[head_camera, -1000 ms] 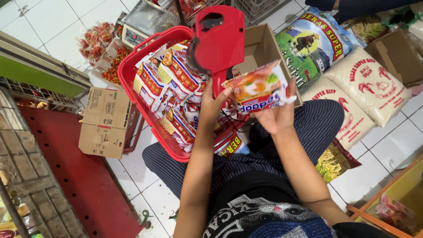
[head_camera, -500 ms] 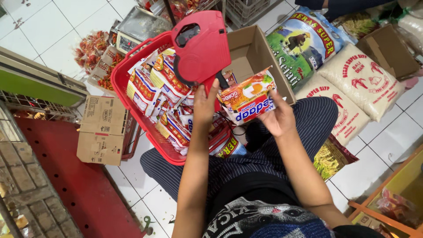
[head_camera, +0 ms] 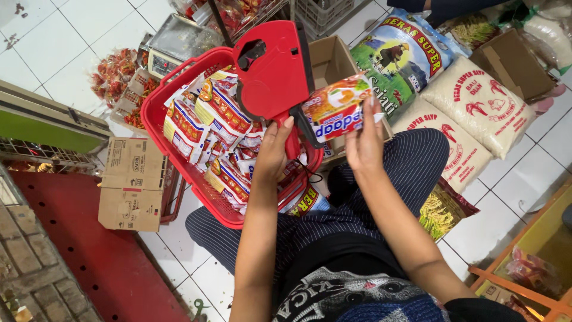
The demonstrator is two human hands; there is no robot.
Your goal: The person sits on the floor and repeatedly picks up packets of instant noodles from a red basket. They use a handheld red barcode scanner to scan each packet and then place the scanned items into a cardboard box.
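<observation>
A glossy, flat instant-noodle packet [head_camera: 335,108], orange, red and white with crinkled sealed ends, is held up above the person's lap, pinched at its right end by the right hand [head_camera: 364,143], whose grip is closed on it with the fingers behind and the thumb out of sight. Its left end touches the nose of a red hard-plastic price-label gun [head_camera: 273,68], rounded at the body with a dark window near the top. The left hand [head_camera: 274,152] has its grip wrapped tight around the gun's handle, thumb lying up along it. Just behind and below the gun sits a red plastic shopping basket [head_camera: 156,107] with a smooth rim, packed with more shiny noodle packets [head_camera: 205,125]; the gun hides part of them. An open brown cardboard box [head_camera: 326,56] stands beyond the packet, partly covered by it. To the right, plump woven rice sacks [head_camera: 476,104] lie on the white tiled floor [head_camera: 65,42]. A flattened cardboard carton [head_camera: 128,185] lies to the left beside a red perforated metal panel [head_camera: 101,256]. Striped trousers [head_camera: 411,167] cover the crossed legs.
</observation>
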